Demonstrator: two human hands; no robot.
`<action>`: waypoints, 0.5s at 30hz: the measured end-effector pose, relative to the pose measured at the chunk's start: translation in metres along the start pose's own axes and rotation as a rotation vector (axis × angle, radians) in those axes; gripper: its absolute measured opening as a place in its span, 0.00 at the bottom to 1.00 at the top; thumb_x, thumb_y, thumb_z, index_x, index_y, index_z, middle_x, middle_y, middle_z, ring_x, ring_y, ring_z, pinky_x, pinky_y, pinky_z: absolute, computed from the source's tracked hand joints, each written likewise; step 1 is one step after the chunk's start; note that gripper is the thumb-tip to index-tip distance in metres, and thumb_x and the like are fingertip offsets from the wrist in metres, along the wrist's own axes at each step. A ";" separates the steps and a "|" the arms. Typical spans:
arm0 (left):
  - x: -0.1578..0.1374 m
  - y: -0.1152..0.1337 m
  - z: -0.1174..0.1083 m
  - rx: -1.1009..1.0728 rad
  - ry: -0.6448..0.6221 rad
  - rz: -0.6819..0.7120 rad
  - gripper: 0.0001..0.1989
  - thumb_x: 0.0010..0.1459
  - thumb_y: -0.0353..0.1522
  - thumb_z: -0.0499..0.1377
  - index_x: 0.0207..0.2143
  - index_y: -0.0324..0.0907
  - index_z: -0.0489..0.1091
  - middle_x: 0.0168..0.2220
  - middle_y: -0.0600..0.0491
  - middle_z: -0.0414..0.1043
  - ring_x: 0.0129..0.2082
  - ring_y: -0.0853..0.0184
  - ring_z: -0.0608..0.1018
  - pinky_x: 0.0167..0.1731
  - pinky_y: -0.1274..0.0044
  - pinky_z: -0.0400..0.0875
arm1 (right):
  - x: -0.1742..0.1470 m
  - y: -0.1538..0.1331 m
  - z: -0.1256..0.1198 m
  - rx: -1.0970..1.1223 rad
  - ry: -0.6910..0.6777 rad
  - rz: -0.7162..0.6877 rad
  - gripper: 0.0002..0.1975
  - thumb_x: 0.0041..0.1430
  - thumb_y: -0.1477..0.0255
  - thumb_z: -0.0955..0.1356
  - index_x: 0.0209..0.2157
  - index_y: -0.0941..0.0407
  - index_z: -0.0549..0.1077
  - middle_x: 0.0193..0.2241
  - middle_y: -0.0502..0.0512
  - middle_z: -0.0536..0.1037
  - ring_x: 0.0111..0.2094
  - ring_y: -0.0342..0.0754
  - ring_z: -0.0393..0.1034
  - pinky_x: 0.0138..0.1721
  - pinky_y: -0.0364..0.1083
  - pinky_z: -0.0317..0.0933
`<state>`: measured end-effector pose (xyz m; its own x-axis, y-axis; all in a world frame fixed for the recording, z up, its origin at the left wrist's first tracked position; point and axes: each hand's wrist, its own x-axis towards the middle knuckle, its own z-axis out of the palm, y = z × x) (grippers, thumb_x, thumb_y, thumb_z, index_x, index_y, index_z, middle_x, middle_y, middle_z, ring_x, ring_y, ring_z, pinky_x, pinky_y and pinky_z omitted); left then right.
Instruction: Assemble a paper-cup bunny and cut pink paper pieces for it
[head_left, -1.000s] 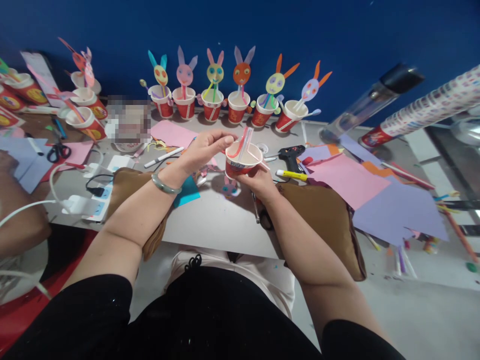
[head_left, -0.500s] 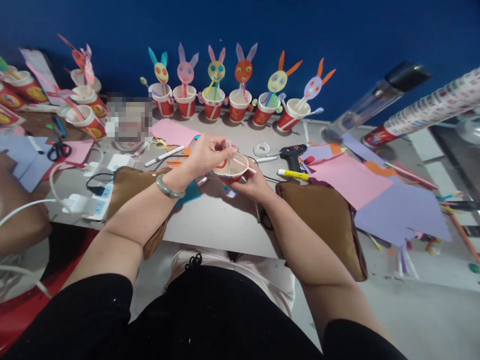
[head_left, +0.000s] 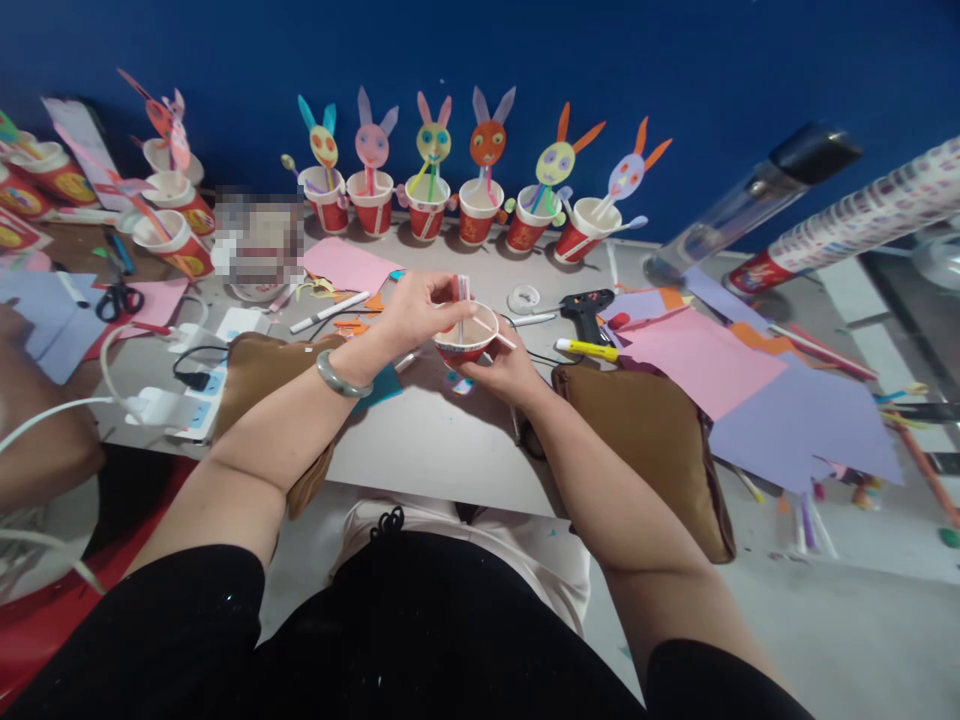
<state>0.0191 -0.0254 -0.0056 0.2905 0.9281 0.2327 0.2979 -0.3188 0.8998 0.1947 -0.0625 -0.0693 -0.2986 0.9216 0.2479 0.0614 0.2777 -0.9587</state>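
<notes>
My right hand [head_left: 511,372] is wrapped round the side of a red paper cup [head_left: 463,354], whose mouth tilts toward me. Pinched in the fingers of my left hand [head_left: 420,310] is a narrow bundle of pale straws [head_left: 462,322], standing upright with the lower ends inside the cup. Something red shows behind their tops, mostly hidden by my fingers. A pale pink straw [head_left: 501,334] lies slantwise across the cup and pokes out past the rim on the right. Below the cup, a small paper piece with blue spots [head_left: 459,382] rests on the table.
Several rabbit-faced cups [head_left: 481,212] line the blue wall. To the right are a black glue gun [head_left: 586,310], a yellow marker [head_left: 586,349], coloured paper [head_left: 795,430] and a brown cushion [head_left: 645,440]. On the left, a power strip [head_left: 196,410] with cables sits near another person's arm [head_left: 45,400].
My left hand has tipped the straws more upright over the cup and shifted slightly. The cup has moved a little to the right in my right hand.
</notes>
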 end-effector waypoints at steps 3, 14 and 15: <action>-0.001 0.001 0.001 0.054 0.037 -0.024 0.07 0.51 0.31 0.62 0.32 0.37 0.77 0.29 0.52 0.79 0.31 0.68 0.78 0.33 0.77 0.72 | -0.001 0.001 0.001 -0.004 -0.008 0.010 0.34 0.45 0.66 0.77 0.56 0.52 0.71 0.55 0.60 0.76 0.56 0.57 0.72 0.58 0.57 0.68; 0.001 -0.003 -0.002 0.073 -0.019 -0.026 0.13 0.49 0.28 0.62 0.40 0.36 0.78 0.34 0.50 0.82 0.33 0.67 0.80 0.36 0.77 0.74 | 0.000 -0.003 0.002 0.029 -0.012 0.017 0.34 0.44 0.66 0.78 0.55 0.51 0.72 0.53 0.60 0.77 0.54 0.56 0.73 0.57 0.56 0.68; 0.001 -0.003 -0.003 0.030 -0.053 -0.022 0.12 0.50 0.29 0.63 0.39 0.36 0.78 0.33 0.50 0.81 0.33 0.68 0.80 0.35 0.77 0.73 | 0.000 -0.004 0.002 0.045 -0.016 0.019 0.35 0.44 0.65 0.78 0.56 0.52 0.71 0.54 0.60 0.77 0.54 0.56 0.72 0.57 0.56 0.68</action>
<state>0.0162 -0.0226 -0.0068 0.3313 0.9237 0.1925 0.3314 -0.3050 0.8928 0.1928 -0.0644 -0.0655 -0.3133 0.9219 0.2280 0.0245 0.2479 -0.9685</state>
